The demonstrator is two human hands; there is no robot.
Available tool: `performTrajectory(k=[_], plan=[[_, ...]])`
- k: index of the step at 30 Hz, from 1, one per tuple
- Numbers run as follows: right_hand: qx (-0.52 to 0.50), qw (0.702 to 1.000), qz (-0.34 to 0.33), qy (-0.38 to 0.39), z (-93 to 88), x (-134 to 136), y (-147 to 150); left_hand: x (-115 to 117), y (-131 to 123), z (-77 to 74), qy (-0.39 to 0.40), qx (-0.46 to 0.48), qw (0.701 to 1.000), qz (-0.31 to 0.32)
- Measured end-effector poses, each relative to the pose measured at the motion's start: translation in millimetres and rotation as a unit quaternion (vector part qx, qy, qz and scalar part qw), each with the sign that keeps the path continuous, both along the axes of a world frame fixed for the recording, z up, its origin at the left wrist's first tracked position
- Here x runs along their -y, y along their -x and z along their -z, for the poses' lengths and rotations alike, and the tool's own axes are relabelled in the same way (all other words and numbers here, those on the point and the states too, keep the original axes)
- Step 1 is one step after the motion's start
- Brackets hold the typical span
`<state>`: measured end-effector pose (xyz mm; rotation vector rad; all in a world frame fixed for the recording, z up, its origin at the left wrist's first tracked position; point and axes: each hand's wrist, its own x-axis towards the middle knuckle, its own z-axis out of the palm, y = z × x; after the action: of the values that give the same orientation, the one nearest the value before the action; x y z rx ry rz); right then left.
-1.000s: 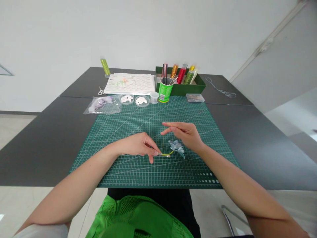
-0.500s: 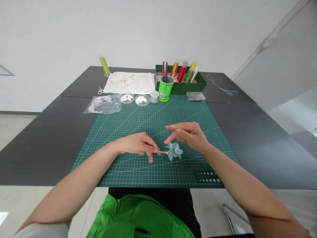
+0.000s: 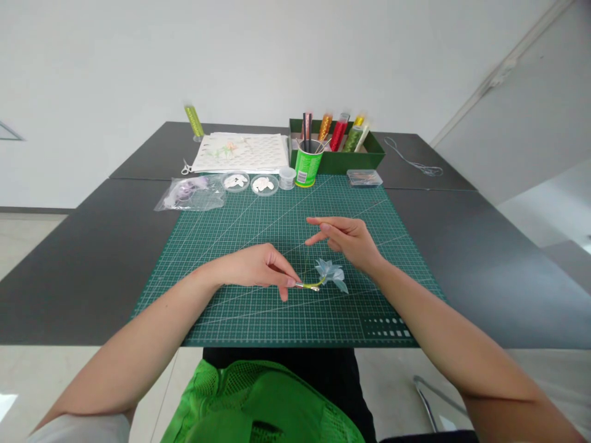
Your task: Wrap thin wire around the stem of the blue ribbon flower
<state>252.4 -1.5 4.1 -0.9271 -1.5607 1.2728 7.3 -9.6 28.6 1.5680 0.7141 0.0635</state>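
My left hand (image 3: 265, 267) is closed in a pinch on the stem of a pale blue artificial flower (image 3: 329, 271). The stem looks wrapped in yellow-green, with a shiny silvery bit near its end. Its petals point to the right, just above the mat. Up and to the right, my right hand (image 3: 348, 239) has its fingers pinched together, index finger pointing left. A fine thread (image 3: 305, 263) runs from those fingertips down to the stem beside my left fingertips. Both hands are over the green cutting mat (image 3: 286, 323).
Behind the hands are a plastic bag (image 3: 191, 194), dishes of white pieces (image 3: 265, 184), a green can (image 3: 308, 165) with sticks, and a clear case (image 3: 364, 178). Further back stand a dark green box (image 3: 341, 161) of thread spools, paper sheets (image 3: 263, 154) and small scissors (image 3: 186, 167).
My right hand has moved up, away from the stem, and the thread now shows stretched between the hands. The flower has turned and shifted slightly right. My left hand has barely moved.
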Motion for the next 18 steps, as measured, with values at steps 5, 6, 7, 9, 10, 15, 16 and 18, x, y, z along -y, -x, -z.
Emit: performTrajectory(k=[5, 6, 7, 9, 10, 15, 16, 18], plan=[[0.066, 0.997, 0.036, -0.022, -0.2, -1.0, -1.0, -0.9, 0.7, -1.0, -0.036, 0.004, 0.999, -0.010], [0.082, 0.995, 0.043, -0.030, -0.4, -0.7, -0.8, -1.2, 1.0, -1.5, -0.043, 0.007, 0.999, -0.011], [0.096, 0.994, 0.048, -0.037, -0.3, -0.7, -0.6, -1.3, 1.2, -2.2, -0.047, 0.011, 0.999, -0.013], [0.118, 0.991, 0.046, -0.046, 0.8, -1.4, -0.3, -1.1, 1.8, -4.8, -0.052, 0.015, 0.998, -0.020], [0.125, 0.990, 0.042, -0.047, 1.8, -2.3, -0.4, -0.7, 2.1, -6.7, -0.055, 0.017, 0.998, -0.026], [0.139, 0.990, 0.021, -0.024, 10.5, -9.4, -2.6, 0.5, 5.0, -19.4, -0.091, 0.022, 0.993, -0.072], [0.140, 0.990, 0.013, -0.020, 12.5, -10.6, -3.3, 0.3, 5.9, -21.8, -0.101, 0.023, 0.991, -0.084], [0.143, 0.989, -0.009, -0.023, 15.7, -12.2, -4.6, -0.2, 8.2, -25.6, -0.123, 0.026, 0.985, -0.114]])
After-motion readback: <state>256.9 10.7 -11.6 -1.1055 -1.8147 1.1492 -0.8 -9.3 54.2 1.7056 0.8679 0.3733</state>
